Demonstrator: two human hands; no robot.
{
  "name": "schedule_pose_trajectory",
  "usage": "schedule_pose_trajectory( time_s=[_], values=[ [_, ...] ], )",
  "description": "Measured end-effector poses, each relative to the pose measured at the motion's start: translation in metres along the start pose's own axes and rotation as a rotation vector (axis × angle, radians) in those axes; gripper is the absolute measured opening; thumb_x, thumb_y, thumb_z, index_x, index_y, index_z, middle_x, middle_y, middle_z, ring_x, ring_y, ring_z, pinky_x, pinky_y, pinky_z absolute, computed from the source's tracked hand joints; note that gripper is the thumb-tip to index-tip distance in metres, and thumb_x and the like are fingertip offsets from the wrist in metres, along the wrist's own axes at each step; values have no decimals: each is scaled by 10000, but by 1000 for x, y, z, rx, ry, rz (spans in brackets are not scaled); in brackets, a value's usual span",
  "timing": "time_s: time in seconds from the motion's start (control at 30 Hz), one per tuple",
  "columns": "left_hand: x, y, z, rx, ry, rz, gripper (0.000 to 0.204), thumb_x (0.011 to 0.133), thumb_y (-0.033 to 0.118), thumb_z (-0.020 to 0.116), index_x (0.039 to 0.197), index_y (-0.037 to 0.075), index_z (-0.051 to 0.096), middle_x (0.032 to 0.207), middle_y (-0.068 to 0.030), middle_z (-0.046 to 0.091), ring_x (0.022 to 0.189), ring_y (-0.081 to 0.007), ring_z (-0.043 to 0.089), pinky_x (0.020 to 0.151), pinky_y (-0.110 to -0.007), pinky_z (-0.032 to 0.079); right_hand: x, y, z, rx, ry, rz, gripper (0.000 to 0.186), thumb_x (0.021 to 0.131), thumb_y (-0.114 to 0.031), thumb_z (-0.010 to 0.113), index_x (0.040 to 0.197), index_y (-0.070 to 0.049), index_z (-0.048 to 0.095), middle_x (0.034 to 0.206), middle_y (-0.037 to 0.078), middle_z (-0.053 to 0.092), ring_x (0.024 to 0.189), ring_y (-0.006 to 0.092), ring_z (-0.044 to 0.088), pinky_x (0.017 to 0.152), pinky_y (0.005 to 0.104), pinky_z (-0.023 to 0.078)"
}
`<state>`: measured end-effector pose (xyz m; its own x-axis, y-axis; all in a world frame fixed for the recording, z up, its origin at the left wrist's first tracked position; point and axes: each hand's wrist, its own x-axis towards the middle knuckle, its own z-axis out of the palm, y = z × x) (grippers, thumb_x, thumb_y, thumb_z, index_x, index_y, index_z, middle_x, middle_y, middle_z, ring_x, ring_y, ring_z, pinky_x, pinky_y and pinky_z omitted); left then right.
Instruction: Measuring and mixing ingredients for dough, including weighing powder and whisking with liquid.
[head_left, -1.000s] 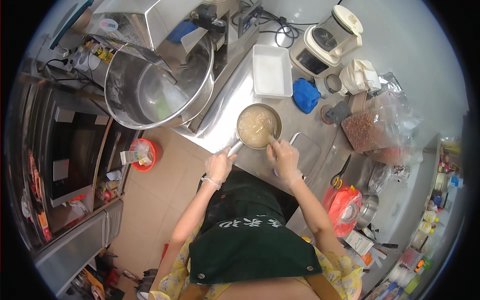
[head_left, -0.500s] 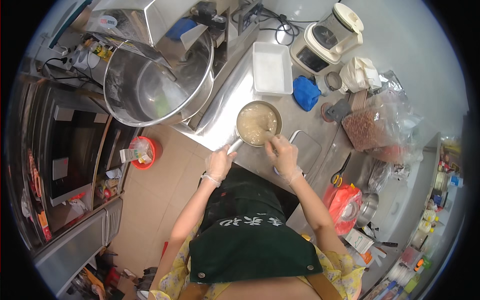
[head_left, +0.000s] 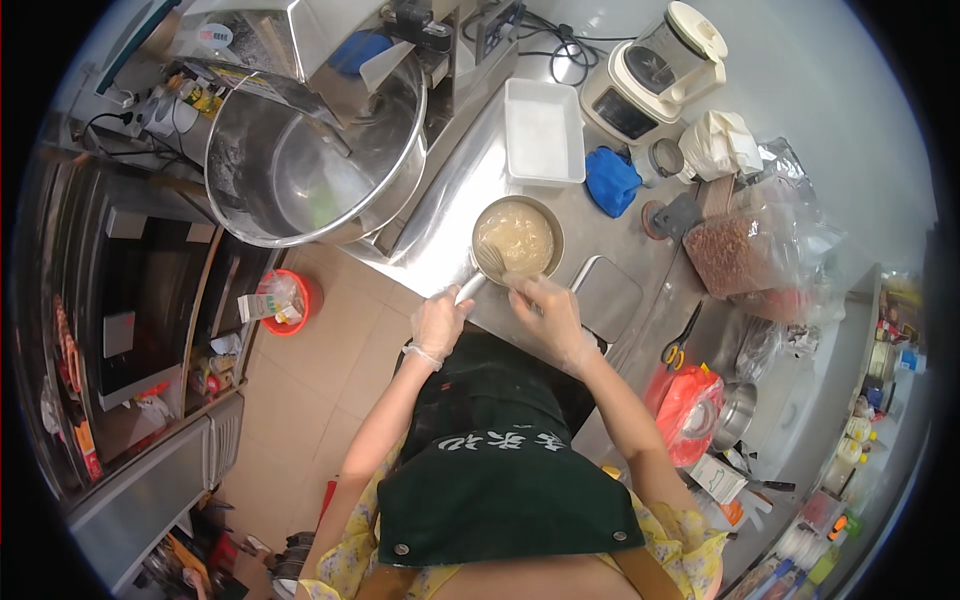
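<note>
A small round saucepan (head_left: 556, 226) of pale, cloudy liquid (head_left: 522, 235) stands near the front of the steel counter. My left hand (head_left: 438, 324), in a clear plastic glove, is closed round the saucepan's light handle (head_left: 468, 290). At the pan's near rim my right hand (head_left: 548, 312), also gloved, grips a whisk. The whisk's wires (head_left: 490, 258) show at the pan's near left side, dipping into the liquid; its handle is mostly hidden by my fingers.
A large steel mixer bowl (head_left: 300, 170) stands at the left. Behind the pan sit a white tray (head_left: 545, 140), a blue cloth (head_left: 612, 182) and a blender (head_left: 640, 90). Right of it are a rectangular lid-like panel (head_left: 607, 298), scissors (head_left: 680, 338) and a bag of reddish-brown grains (head_left: 730, 255).
My right hand has swung left with the whisk, whose wires now show at the pan's left side. My left hand keeps its hold on the handle.
</note>
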<state>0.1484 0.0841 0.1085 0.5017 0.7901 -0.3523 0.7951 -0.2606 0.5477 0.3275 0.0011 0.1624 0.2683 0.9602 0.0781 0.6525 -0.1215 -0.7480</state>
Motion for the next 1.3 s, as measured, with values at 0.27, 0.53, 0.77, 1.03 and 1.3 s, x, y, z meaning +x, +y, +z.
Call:
schedule_pose_trajectory(
  time_s=[0.27, 0.53, 0.77, 1.03, 1.3],
  values=[
    [1, -4, 2, -29, 14, 13, 311, 863, 302, 613, 1053, 55, 624, 834, -211, 669, 782, -392, 648, 687, -491, 492, -8, 3, -1, -300, 17, -114, 74, 792, -126, 641, 837, -69, 653, 835, 107, 618, 707, 280, 631, 564, 395, 495],
    [2, -2, -2, -31, -24, -13, 318, 868, 306, 606, 1068, 60, 624, 844, -213, 670, 796, -391, 647, 697, -489, 488, 9, 17, 1, -372, 124, 110, 191, 818, -101, 624, 1002, -58, 654, 857, 149, 626, 736, 329, 630, 630, 416, 504],
    [2, -1, -4, -39, -18, 10, 321, 866, 297, 606, 1094, 72, 624, 830, -219, 668, 799, -395, 646, 697, -482, 488, 28, 23, -9, -5, -22, -127, 189, 801, -96, 650, 983, -50, 669, 842, 145, 615, 723, 327, 628, 649, 415, 507],
    [2, -7, 3, -43, 0, 6, 355, 856, 344, 613, 1115, 102, 639, 803, -240, 654, 781, -408, 643, 686, -489, 493, 40, 20, -30, -35, -173, -212, 147, 795, -79, 647, 937, -64, 681, 834, 142, 598, 756, 341, 615, 688, 414, 503],
    [4, -2, -3, -31, -26, 1, 355, 860, 346, 604, 1119, 106, 640, 808, -236, 656, 789, -404, 642, 695, -489, 488, 45, 38, -26, -126, -96, -211, 183, 807, -93, 632, 986, -85, 670, 830, 131, 597, 761, 331, 618, 674, 421, 495]
  ],
)
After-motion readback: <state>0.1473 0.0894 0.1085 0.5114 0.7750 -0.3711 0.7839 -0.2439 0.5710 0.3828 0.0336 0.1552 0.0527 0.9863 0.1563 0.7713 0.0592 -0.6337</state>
